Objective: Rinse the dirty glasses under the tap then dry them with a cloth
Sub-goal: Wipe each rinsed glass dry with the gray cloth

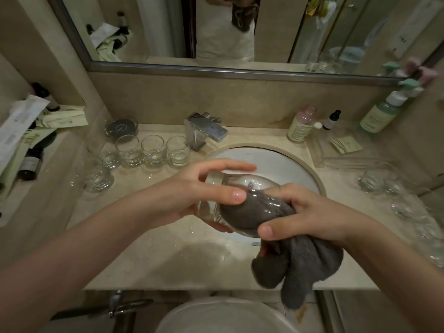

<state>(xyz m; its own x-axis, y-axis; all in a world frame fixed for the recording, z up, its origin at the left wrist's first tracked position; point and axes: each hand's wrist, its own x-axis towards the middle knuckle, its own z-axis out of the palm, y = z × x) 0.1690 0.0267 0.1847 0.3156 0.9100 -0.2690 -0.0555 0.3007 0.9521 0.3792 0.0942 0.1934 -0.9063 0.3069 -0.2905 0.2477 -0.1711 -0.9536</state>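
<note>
The right hand (305, 212) was clamped on a grey cloth (295, 265), thumb on the near side and fingers curled over the top, with the loose ends of the cloth hanging below the wrist, over the front edge of the desk (168, 260). The bunched end of the cloth was pushed into the mouth of a clear glass (223, 200), which lay tilted on its side between the two hands, above the near rim of the sink (288, 164). The left hand (204, 195) gripped that glass around its thick base, thumb across the near wall and fingers stretched over the far side.

Beyond the left hand, a row of upright glasses (153, 151) stood on the desk just left of the tap (204, 131), with more glasses (98, 179) further to the left of that hand. To the right of the right hand, well apart from it, another cluster of glasses (374, 179) sat on the desk. Bottles (301, 126) stood further back, by the wall under the mirror (216, 32).
</note>
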